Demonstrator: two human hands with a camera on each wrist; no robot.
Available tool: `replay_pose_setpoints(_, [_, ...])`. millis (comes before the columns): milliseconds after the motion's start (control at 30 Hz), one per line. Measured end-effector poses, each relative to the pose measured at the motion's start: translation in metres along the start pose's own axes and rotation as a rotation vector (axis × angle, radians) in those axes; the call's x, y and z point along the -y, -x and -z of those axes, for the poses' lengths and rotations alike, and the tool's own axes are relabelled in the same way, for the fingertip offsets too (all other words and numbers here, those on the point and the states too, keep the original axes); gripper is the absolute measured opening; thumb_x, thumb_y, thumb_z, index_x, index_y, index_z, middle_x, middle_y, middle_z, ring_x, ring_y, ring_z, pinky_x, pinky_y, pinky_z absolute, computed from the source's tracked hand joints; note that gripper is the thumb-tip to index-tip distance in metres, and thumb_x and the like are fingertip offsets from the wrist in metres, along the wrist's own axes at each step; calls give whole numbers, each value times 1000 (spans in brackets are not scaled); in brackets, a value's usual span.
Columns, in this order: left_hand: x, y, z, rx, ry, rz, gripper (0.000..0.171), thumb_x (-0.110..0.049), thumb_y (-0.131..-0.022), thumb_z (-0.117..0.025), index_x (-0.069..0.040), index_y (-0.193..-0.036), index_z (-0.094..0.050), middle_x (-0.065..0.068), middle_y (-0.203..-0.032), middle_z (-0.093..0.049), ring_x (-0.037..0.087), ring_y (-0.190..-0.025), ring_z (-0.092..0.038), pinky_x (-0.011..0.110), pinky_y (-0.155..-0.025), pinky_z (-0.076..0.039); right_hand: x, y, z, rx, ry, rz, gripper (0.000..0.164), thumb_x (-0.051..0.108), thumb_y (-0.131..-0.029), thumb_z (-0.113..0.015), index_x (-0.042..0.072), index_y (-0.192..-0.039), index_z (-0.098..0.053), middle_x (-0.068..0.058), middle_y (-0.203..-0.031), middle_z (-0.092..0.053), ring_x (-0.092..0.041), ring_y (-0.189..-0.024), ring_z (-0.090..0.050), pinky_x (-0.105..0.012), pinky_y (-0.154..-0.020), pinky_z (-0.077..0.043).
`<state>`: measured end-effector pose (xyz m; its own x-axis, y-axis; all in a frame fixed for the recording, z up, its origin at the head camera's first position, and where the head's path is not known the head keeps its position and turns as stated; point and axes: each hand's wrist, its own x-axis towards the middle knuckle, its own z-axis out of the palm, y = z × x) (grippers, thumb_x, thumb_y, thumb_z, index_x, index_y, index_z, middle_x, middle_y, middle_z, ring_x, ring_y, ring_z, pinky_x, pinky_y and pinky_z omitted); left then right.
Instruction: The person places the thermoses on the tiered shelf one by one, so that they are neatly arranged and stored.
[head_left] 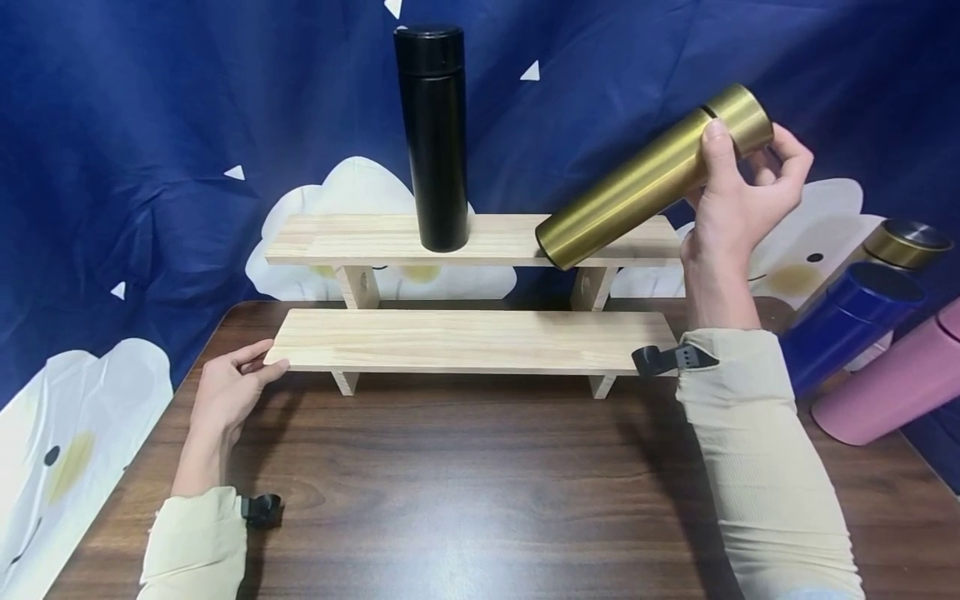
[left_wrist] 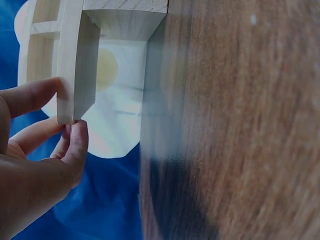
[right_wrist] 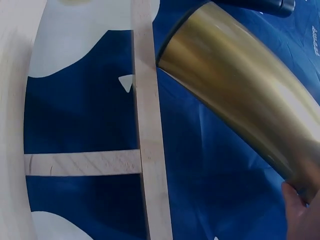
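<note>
A gold thermos bottle (head_left: 637, 187) slants in the air, its base low to the left at the upper shelf's front edge. My right hand (head_left: 738, 187) grips it near the cap; whether the base touches the wood I cannot tell. A two-tier wooden shelf rack stands on the table, with an upper board (head_left: 337, 237) and a lower board (head_left: 465, 342). My left hand (head_left: 228, 387) pinches the left end of the lower board, the thumb on one face and fingers at the other in the left wrist view. On the upper board a black thermos bottle (head_left: 435, 142) stands upright.
At the table's right side stand a blue bottle (head_left: 851, 325), a pink bottle (head_left: 892, 383) and another bottle with a gold-rimmed lid (head_left: 903, 244). The brown wooden table (head_left: 450, 483) lies in front of the rack. Behind hangs a dark blue curtain (head_left: 150, 125) with white cartoon shapes.
</note>
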<state>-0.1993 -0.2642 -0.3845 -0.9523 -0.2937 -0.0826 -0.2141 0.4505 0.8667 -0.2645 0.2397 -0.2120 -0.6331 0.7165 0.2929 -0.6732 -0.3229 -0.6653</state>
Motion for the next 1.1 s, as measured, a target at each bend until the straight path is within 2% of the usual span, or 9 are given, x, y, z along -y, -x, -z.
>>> replay_pose_setpoints(200, [0, 0, -1, 3, 3, 3, 63, -25, -95, -72, -4, -150, -49, 19, -149, -50, 28, -132, -48, 18, -88, -41, -3, 4, -9, 14, -4, 32, 58, 0, -67, -91, 9, -112, -56, -10, -108, -57, -23, -86, -64, -35, -61, -60])
replay_pose_setpoints(433, [0, 0, -1, 7, 18, 8, 62, -25, -95, -73, -5, -149, -50, 19, -150, -48, 27, -134, -47, 12, -84, -40, -8, 2, -18, 40, -8, 57, 61, -1, -66, -90, 8, -114, -55, -10, -111, -55, -25, -87, -64, -36, -63, -59])
replay_pose_setpoints(733, [-2, 2, -2, 4, 21, 6, 63, -25, -95, -72, -4, -149, -50, 19, -150, -49, 28, -134, -47, 18, -90, -42, -10, 0, -23, 45, -1, 54, 64, -1, -66, -91, 9, -117, -53, -9, -114, -52, -26, -90, -64, -36, -66, -59])
replay_pose_setpoints(867, [-3, 3, -2, 6, 25, 5, 63, -25, -95, -72, -3, -149, -50, 19, -150, -48, 29, -133, -47, 13, -85, -41, -14, -1, -25, 41, -10, 85, 63, -3, -66, -90, 7, -116, -55, -9, -113, -52, -27, -87, -63, -38, -73, -58])
replay_pose_setpoints(1100, [-4, 3, -2, 2, 27, 2, 62, -24, -95, -72, -3, -149, -50, 19, -150, -49, 29, -134, -47, 11, -84, -41, -16, -1, -36, 43, 14, 153, 62, -7, -65, -89, 3, -115, -55, -11, -111, -55, -25, -79, -64, -36, -85, -54])
